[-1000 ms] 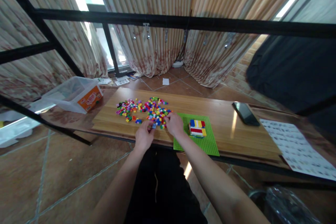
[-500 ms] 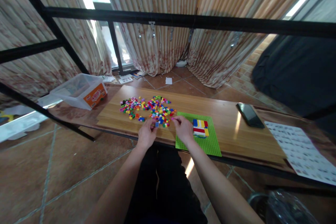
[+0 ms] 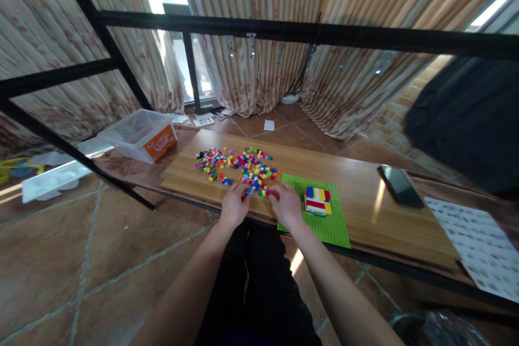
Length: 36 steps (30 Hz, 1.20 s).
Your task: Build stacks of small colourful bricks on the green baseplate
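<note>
A pile of small coloured bricks (image 3: 243, 163) lies scattered on a wooden table (image 3: 365, 194). My left hand (image 3: 234, 206) rests at the pile's near edge, fingers curled down onto the bricks. My right hand (image 3: 286, 204) is beside it, fingers pinched on a small pink brick (image 3: 271, 192) at the pile's near right edge. To its right a green baseplate (image 3: 320, 219) carries a small block built of blue, yellow, white and red bricks (image 3: 317, 200).
A black phone (image 3: 399, 186) lies at the right of the table, with a printed sheet (image 3: 474, 238) beyond it. A clear plastic box (image 3: 140, 135) with an orange label stands at the far left. Black metal frame bars (image 3: 284, 32) cross above. Curtains hang behind.
Both hands have drawn back toward the table's near edge. My right hand has come away from the pile with a small pink brick in its fingertips. The camera has shifted left.
</note>
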Each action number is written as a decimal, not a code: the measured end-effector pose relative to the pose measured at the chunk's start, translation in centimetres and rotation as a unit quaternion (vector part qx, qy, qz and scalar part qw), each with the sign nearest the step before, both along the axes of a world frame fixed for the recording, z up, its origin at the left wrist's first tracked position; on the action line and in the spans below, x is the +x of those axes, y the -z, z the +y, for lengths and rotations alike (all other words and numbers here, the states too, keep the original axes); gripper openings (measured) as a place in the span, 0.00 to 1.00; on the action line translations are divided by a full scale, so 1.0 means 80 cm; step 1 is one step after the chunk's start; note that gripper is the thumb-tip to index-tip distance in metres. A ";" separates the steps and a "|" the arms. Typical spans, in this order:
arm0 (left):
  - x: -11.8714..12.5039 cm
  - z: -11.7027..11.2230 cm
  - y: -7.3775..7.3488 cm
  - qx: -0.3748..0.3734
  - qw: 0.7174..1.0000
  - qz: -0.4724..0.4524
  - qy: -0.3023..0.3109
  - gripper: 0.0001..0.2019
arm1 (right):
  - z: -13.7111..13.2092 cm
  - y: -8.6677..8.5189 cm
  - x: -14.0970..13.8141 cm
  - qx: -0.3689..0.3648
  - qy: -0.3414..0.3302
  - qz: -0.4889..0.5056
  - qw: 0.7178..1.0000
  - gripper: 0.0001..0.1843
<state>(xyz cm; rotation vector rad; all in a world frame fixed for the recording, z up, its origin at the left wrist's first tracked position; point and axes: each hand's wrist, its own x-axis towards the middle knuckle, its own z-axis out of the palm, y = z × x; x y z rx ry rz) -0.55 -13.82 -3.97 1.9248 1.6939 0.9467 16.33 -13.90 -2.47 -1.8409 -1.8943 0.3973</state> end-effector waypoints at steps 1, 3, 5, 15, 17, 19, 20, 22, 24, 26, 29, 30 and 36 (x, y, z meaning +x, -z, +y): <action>0.000 0.000 0.000 0.003 1.000 0.001 0.001 0.12 | -0.002 0.001 -0.002 0.006 -0.019 -0.002 1.000 0.10; 0.000 -0.001 0.001 0.009 1.000 0.008 0.004 0.10 | -0.004 0.004 -0.007 0.014 -0.050 -0.012 0.999 0.10; -0.001 0.000 0.002 0.016 1.000 0.014 0.007 0.10 | -0.004 0.004 -0.011 0.017 -0.062 -0.025 0.998 0.10; 0.001 -0.003 0.007 0.004 1.000 -0.012 -0.003 0.10 | 0.005 0.019 -0.013 0.081 -0.028 0.020 0.996 0.13; 0.002 -0.004 0.006 0.003 0.999 -0.031 -0.008 0.12 | 0.002 0.027 -0.013 0.107 -0.018 0.040 0.993 0.14; 0.001 -0.005 0.007 0.007 0.998 -0.062 -0.004 0.14 | 0.000 0.033 -0.013 0.121 -0.012 0.051 0.991 0.15; 0.000 -0.006 0.008 0.012 0.997 -0.082 -0.002 0.14 | -0.001 0.035 -0.014 0.123 -0.011 0.054 0.991 0.15; -0.006 -0.007 0.011 0.026 0.992 -0.123 -0.012 0.14 | -0.002 0.038 -0.014 0.122 -0.014 0.054 0.991 0.15; -0.017 -0.006 0.015 0.041 0.986 -0.151 -0.053 0.13 | -0.002 0.038 -0.015 0.119 -0.019 0.052 0.991 0.15; -0.034 -0.002 0.016 0.048 0.980 -0.154 -0.115 0.12 | -0.002 0.038 -0.014 0.118 -0.021 0.052 0.991 0.15; -0.062 0.008 0.011 0.035 0.973 -0.109 -0.201 0.14 | 0.000 0.039 -0.014 0.117 -0.020 0.051 0.992 0.15; -0.070 0.013 0.008 0.028 0.972 -0.087 -0.219 0.16 | 0.000 0.039 -0.014 0.116 -0.020 0.051 0.992 0.15; -0.090 0.042 -0.014 -0.046 0.982 0.073 -0.169 0.23 | -0.001 0.040 -0.014 0.116 -0.014 0.050 0.992 0.14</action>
